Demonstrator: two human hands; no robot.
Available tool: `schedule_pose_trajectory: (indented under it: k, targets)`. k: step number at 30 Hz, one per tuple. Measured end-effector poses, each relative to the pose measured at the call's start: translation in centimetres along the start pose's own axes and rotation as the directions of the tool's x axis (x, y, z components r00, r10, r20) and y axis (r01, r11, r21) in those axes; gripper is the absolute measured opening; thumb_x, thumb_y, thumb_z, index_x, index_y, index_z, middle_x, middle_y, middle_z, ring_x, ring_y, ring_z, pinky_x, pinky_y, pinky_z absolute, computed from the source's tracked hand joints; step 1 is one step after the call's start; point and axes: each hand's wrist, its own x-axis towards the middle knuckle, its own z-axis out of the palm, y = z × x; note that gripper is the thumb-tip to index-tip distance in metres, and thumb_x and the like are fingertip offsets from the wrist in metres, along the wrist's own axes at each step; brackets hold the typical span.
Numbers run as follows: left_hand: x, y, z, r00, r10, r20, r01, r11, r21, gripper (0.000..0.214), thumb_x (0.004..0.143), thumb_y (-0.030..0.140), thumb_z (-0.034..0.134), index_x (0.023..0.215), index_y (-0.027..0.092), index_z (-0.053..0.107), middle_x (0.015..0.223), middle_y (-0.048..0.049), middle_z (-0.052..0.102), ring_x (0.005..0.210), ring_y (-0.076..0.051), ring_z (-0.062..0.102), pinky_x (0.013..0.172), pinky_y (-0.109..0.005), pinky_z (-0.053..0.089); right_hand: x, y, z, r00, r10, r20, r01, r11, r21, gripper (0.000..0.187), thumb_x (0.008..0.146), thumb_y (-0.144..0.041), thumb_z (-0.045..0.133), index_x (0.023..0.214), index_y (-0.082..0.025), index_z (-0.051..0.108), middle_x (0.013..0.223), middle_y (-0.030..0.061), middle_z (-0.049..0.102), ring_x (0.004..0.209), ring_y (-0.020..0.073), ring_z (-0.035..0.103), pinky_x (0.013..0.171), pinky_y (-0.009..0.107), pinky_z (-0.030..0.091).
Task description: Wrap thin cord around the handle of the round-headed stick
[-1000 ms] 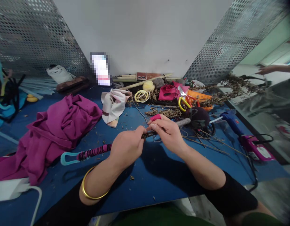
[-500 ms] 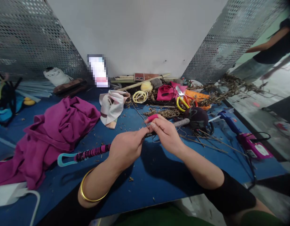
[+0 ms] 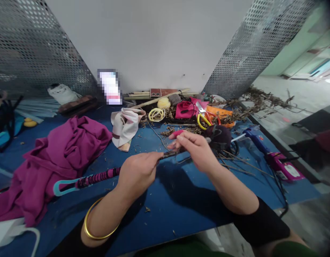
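Observation:
A rod wrapped in magenta and black thread, with a light-blue loop at its end (image 3: 97, 177), runs slantwise across the front of the desk. My left hand (image 3: 138, 173) is closed around it, and a dark wrapped stretch shows past the thumb. Just right of this, my right hand (image 3: 198, 150) has thumb and fingers drawn together in a pinch above the dark stretch. Motion blurs its fingertips, so what they pinch is unclear. Pink wrapping covers one of its fingers. Behind the right hand lies a dark ball (image 3: 217, 136).
Purple cloth (image 3: 71, 150) is heaped at the left, with a pale cloth (image 3: 126, 125) nearby. Scissors (image 3: 203, 117), yellow cord (image 3: 156, 115) and dried stems lie at the back. A blue glue gun (image 3: 257, 141) and a magenta box (image 3: 284, 167) are at the right.
My right hand has lifted and its fingers have opened slightly from the rod, exposing more of the dark stretch. The view has shifted a little; a person at the right is out of sight.

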Motion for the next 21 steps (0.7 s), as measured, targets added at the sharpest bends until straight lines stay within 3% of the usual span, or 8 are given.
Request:
schedule_pose_trajectory:
  k: [4, 8, 12, 15, 17, 21]
  targets:
    - [0.2, -0.8, -1.1, 0.993, -0.114, -0.017, 0.115, 0.993, 0.011, 0.031, 0.085, 0.017, 0.048, 0.106, 0.020, 0.072, 0.097, -0.0058, 0.077, 0.085, -0.024, 0.072, 0.075, -0.033, 0.055, 0.3, -2.0, -3.5, 0.985, 0.123, -0.119, -0.107, 0.985, 0.135, 0.027, 0.083, -0.039, 0.062, 0.070, -0.015, 0.059, 0.080, 0.0044, 0.066, 0.046, 0.0058, 0.053, 0.039, 0.017, 0.042]
    - [0.4, -2.0, -2.3, 0.978, -0.205, -0.041, 0.206, 0.979, 0.007, 0.031, 0.085, 0.022, 0.050, 0.107, 0.022, 0.072, 0.097, -0.0052, 0.077, 0.084, -0.024, 0.072, 0.076, -0.034, 0.054, 0.8, -2.9, -8.3, 0.962, 0.024, -0.274, -0.004, 0.997, 0.076, 0.025, 0.077, -0.037, 0.068, 0.067, -0.015, 0.060, 0.080, 0.0033, 0.066, 0.037, 0.0021, 0.041, 0.029, 0.016, 0.024]
    - [0.4, -3.1, -3.3, 0.972, -0.234, 0.017, 0.235, 0.971, -0.044, 0.031, 0.084, 0.026, 0.051, 0.107, 0.024, 0.072, 0.100, -0.0039, 0.076, 0.087, -0.024, 0.071, 0.079, -0.034, 0.053, 1.5, -2.2, -12.2, 0.865, -0.086, -0.495, 0.091, 0.996, -0.014, 0.025, 0.071, -0.037, 0.075, 0.065, -0.015, 0.064, 0.065, 0.0002, 0.061, 0.033, 0.0005, 0.033, 0.028, 0.017, 0.018]
    - [0.4, -3.5, -4.0, 0.970, -0.229, 0.079, 0.237, 0.964, -0.119, 0.030, 0.081, 0.027, 0.053, 0.103, 0.025, 0.073, 0.098, -0.0018, 0.077, 0.086, -0.022, 0.071, 0.078, -0.031, 0.053, 2.1, -1.2, -13.8, 0.802, -0.097, -0.590, 0.096, 0.995, -0.033, 0.028, 0.066, -0.041, 0.078, 0.065, -0.016, 0.064, 0.055, -0.0031, 0.055, 0.032, 0.0008, 0.030, 0.028, 0.017, 0.018]
    - [0.4, -3.5, -4.4, 0.969, -0.221, 0.107, 0.237, 0.955, -0.178, 0.029, 0.078, 0.028, 0.056, 0.100, 0.025, 0.074, 0.097, -0.0011, 0.077, 0.087, -0.022, 0.071, 0.079, -0.029, 0.052, 2.5, -0.5, -14.4, 0.785, -0.058, -0.617, 0.050, 0.998, -0.030, 0.032, 0.061, -0.044, 0.080, 0.068, -0.016, 0.065, 0.049, -0.0046, 0.052, 0.032, 0.0027, 0.033, 0.030, 0.018, 0.022]
    - [0.5, -3.1, -4.7, 0.956, -0.245, 0.162, 0.286, 0.899, -0.331, 0.025, 0.074, 0.027, 0.060, 0.093, 0.024, 0.076, 0.090, -0.0003, 0.077, 0.083, -0.019, 0.070, 0.078, -0.027, 0.052, 2.9, 0.9, -14.7, 0.834, -0.043, -0.550, -0.041, 0.989, -0.141, 0.043, 0.061, -0.056, 0.076, 0.070, -0.015, 0.064, 0.056, -0.0008, 0.060, 0.046, 0.0130, 0.056, 0.045, 0.026, 0.045]
